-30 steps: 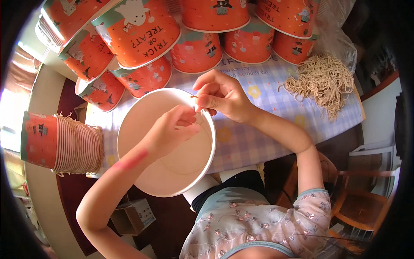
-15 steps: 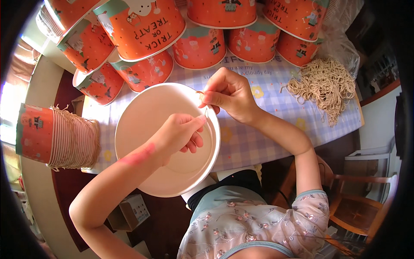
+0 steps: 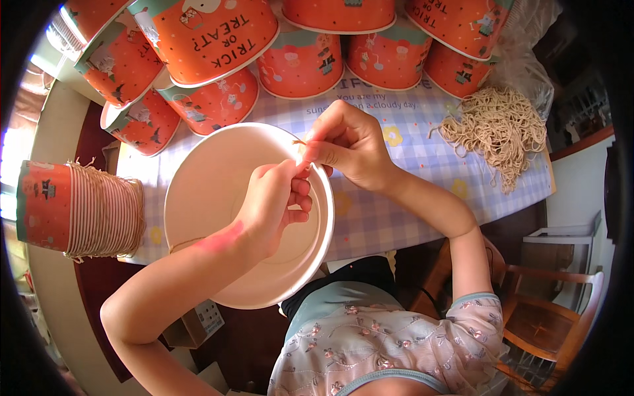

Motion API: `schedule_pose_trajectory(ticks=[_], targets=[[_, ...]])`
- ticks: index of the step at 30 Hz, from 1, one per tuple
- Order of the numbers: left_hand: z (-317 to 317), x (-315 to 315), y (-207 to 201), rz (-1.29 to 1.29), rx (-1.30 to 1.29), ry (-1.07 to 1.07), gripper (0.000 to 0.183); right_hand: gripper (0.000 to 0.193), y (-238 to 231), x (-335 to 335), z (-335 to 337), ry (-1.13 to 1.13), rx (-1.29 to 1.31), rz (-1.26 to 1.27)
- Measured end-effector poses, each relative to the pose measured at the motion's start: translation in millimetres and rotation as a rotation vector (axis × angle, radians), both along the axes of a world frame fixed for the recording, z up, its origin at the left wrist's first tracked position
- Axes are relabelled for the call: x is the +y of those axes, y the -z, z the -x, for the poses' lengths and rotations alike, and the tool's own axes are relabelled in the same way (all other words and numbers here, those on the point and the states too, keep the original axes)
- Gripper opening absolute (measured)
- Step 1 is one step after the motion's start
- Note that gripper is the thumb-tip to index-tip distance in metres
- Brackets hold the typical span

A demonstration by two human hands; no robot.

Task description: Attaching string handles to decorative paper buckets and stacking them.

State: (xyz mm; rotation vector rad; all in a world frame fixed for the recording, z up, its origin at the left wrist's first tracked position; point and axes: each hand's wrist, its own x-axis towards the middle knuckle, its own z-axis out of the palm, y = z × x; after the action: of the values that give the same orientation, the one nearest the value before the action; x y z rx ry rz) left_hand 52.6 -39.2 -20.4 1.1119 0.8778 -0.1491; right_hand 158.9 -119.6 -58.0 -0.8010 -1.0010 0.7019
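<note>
A large white-lined paper bucket (image 3: pixel 198 191) is tilted with its open mouth toward me at the table's front edge. My left hand (image 3: pixel 274 204) reaches across the mouth, thumb and fingertips pinched at the right far part of the rim. Against those fingertips, my right hand (image 3: pixel 350 145) pinches a thin cord from the outer side, and a short brownish end sticks out between its fingers. A length of tan cord (image 3: pixel 187 244) crosses the bucket's left side and passes behind my left forearm. The fingers hide most of the cord where they meet.
Orange printed buckets (image 3: pixel 300 63) stand stacked in two rows along the back. A nested stack of buckets (image 3: pixel 105 211) with cords lies at the left. A tangled heap of tan cord (image 3: pixel 498 132) and a clear plastic bag (image 3: pixel 528 72) are at the right. A wooden chair (image 3: pixel 545 317) stands lower right.
My left hand has moved up to meet the right hand's fingertips at the rim. The bucket has shifted slightly left, and cord now shows beside my left forearm.
</note>
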Motion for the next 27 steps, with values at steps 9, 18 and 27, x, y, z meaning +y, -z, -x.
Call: schedule_pose_trajectory(ticks=[9,18,27], targets=[[12,-7,-11,-0.156,-0.039,-0.093,0.017,0.015,-1,-4,4,0.061,0.022,0.068],[25,-2,-11,-0.583,-0.488,-0.014,0.009,0.021,-17,-13,12,0.053,-0.013,0.125],[19,1,-9,-0.385,-0.63,-0.081,0.014,0.022,-17,-11,14,0.171,-0.075,0.015]])
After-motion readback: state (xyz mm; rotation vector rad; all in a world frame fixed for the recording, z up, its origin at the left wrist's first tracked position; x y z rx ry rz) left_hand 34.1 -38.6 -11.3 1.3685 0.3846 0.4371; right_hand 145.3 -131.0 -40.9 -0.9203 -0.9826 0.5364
